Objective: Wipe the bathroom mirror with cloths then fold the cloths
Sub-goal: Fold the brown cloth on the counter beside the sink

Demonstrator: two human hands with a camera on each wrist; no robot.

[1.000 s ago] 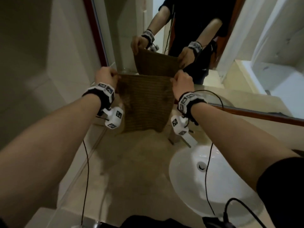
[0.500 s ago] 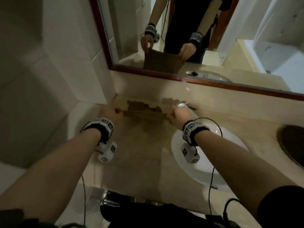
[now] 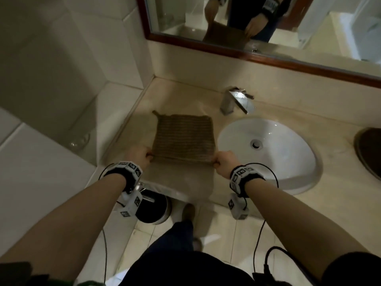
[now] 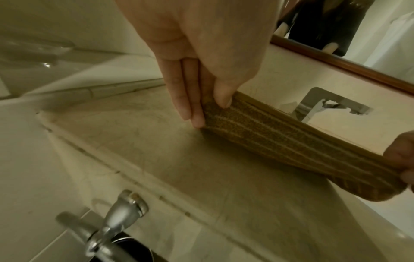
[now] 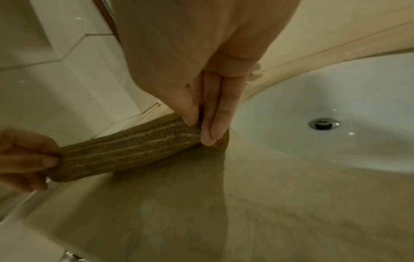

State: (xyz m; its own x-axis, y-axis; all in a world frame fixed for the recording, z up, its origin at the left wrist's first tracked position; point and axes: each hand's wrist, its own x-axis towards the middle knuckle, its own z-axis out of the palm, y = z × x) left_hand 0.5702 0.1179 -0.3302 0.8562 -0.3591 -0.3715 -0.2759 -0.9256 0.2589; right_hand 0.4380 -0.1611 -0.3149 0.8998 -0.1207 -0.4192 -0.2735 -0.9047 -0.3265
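A brown ribbed cloth (image 3: 183, 137) lies spread on the beige counter (image 3: 181, 182), left of the sink. My left hand (image 3: 142, 154) pinches its near left corner between thumb and fingers (image 4: 195, 113). My right hand (image 3: 222, 164) pinches the near right corner (image 5: 208, 131) the same way. The near edge of the cloth (image 4: 280, 141) is stretched between both hands just above the counter. The mirror (image 3: 268, 23) in a dark wood frame hangs on the wall behind and reflects my hands and the cloth.
A white oval sink (image 3: 272, 149) sits right of the cloth, with a chrome tap (image 3: 235, 102) behind it. A tiled wall closes the left side. Below the counter edge stands a round bin (image 3: 152, 209). A dark round object (image 3: 369, 149) lies at the far right.
The cloth, held up in front of the mirror a second ago, has come down onto the counter and been drawn toward me, now lying flat. Both hands kept their hold.
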